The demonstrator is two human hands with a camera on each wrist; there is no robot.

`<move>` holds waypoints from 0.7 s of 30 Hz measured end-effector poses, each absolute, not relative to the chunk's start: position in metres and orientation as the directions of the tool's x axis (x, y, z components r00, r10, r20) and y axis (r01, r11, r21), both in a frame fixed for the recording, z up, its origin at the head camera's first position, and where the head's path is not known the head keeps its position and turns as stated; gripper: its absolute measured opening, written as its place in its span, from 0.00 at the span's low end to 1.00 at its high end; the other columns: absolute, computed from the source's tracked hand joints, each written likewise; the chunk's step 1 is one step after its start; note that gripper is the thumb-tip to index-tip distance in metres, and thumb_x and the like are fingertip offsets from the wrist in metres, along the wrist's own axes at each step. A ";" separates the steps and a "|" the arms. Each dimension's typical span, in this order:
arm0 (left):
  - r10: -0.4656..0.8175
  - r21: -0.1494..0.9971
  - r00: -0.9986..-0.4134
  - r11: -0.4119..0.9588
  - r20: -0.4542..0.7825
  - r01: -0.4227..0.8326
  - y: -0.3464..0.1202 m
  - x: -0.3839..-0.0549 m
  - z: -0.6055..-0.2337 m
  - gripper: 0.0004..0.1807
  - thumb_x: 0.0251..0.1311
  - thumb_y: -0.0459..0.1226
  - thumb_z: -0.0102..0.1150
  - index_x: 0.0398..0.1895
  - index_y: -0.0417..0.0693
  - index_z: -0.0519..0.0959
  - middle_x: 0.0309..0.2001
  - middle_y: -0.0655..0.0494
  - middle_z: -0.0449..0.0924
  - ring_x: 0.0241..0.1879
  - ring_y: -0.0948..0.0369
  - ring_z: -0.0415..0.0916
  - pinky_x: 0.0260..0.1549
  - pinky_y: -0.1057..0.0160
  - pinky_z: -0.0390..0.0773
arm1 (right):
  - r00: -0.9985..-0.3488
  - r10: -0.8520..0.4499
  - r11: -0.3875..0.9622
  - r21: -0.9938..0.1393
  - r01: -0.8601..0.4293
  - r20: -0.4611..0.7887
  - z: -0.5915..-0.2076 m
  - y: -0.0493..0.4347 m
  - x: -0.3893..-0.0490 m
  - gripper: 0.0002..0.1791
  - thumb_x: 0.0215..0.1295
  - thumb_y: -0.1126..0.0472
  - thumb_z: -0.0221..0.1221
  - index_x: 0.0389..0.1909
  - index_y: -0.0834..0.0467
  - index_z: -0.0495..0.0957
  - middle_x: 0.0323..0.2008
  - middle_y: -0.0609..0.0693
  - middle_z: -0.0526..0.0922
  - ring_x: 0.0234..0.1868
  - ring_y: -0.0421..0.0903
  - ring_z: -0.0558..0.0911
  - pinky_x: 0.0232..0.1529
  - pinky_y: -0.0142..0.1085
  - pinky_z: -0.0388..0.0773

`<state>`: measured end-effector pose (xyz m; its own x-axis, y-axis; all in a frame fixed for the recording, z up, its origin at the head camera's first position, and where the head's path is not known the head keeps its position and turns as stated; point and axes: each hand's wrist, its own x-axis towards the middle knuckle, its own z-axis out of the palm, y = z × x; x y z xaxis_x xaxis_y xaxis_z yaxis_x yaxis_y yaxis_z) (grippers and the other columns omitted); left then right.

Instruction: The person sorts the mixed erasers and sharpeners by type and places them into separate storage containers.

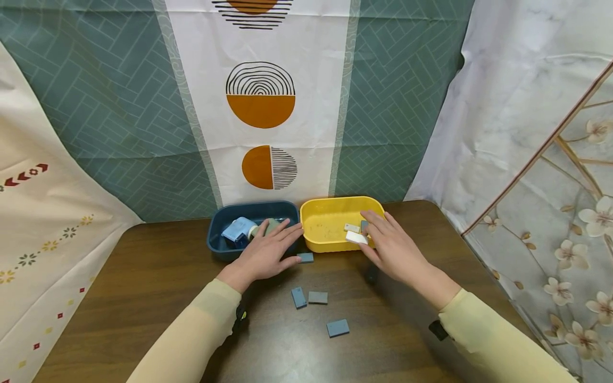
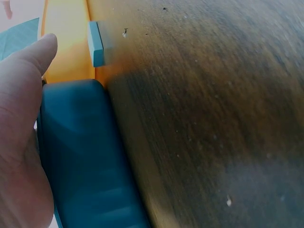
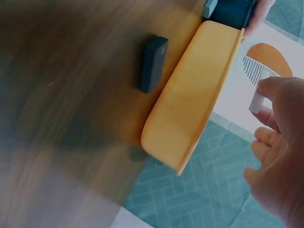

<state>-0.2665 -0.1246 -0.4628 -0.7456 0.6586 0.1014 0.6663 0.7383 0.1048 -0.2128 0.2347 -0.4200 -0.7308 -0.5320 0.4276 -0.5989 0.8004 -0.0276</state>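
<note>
Between thumb and fingers, my right hand [image 1: 392, 247] pinches a small white block [image 1: 356, 238] over the front side of the yellow bin [image 1: 318, 247]. The same white block [image 3: 257, 100] shows in the right wrist view. Inside the yellow bin lie a whitish block [image 1: 351, 227] and a blue-grey block [image 1: 364, 225], partly behind the fingers. My left hand [image 1: 265, 254] is held with extended fingers over the dark blue bin [image 1: 217, 250]; whether it touches anything there cannot be told. That bin contains a light blue item [image 1: 238, 229] and a grey-green item [image 1: 272, 225], partly covered.
Several flat blocks lie on the brown table [image 1: 158, 298]: a blue one [image 1: 299, 298], a grey one [image 1: 318, 298], a nearer blue-grey one [image 1: 338, 328], and one [image 1: 305, 258] before the bins. A dark block [image 3: 153, 64] stands near the yellow bin. Patterned cloth [image 1: 261, 170] hangs behind.
</note>
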 end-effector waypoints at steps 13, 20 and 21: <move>0.663 0.086 -0.741 0.736 0.105 0.671 -0.125 -0.266 -0.463 0.43 0.81 0.63 0.54 0.90 0.55 0.60 0.89 0.61 0.53 0.88 0.52 0.46 0.82 0.29 0.41 | -0.764 -0.492 0.821 -0.069 -0.566 0.417 -0.421 0.217 -0.240 0.15 0.76 0.56 0.71 0.45 0.62 0.79 0.76 0.66 0.74 0.81 0.60 0.69 0.82 0.64 0.58; 0.664 0.091 -0.740 0.735 0.108 0.672 -0.125 -0.266 -0.462 0.43 0.81 0.62 0.56 0.90 0.54 0.60 0.89 0.61 0.54 0.89 0.52 0.45 0.82 0.29 0.41 | -0.769 -0.482 0.826 -0.076 -0.559 0.419 -0.419 0.208 -0.252 0.14 0.76 0.56 0.71 0.44 0.62 0.79 0.75 0.66 0.75 0.80 0.61 0.70 0.81 0.64 0.59; 0.664 0.092 -0.740 0.735 0.107 0.672 -0.125 -0.266 -0.462 0.43 0.81 0.62 0.56 0.90 0.54 0.60 0.89 0.61 0.54 0.89 0.52 0.45 0.82 0.29 0.41 | -0.768 -0.484 0.825 -0.073 -0.560 0.421 -0.419 0.207 -0.253 0.14 0.76 0.56 0.71 0.44 0.63 0.79 0.75 0.66 0.75 0.80 0.61 0.70 0.81 0.64 0.60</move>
<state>-0.2657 -0.1251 -0.4619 -0.7401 0.6640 0.1067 0.6722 0.7346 0.0917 -0.2532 0.2071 -0.4187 -0.7676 -0.4836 0.4206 -0.5598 0.8254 -0.0726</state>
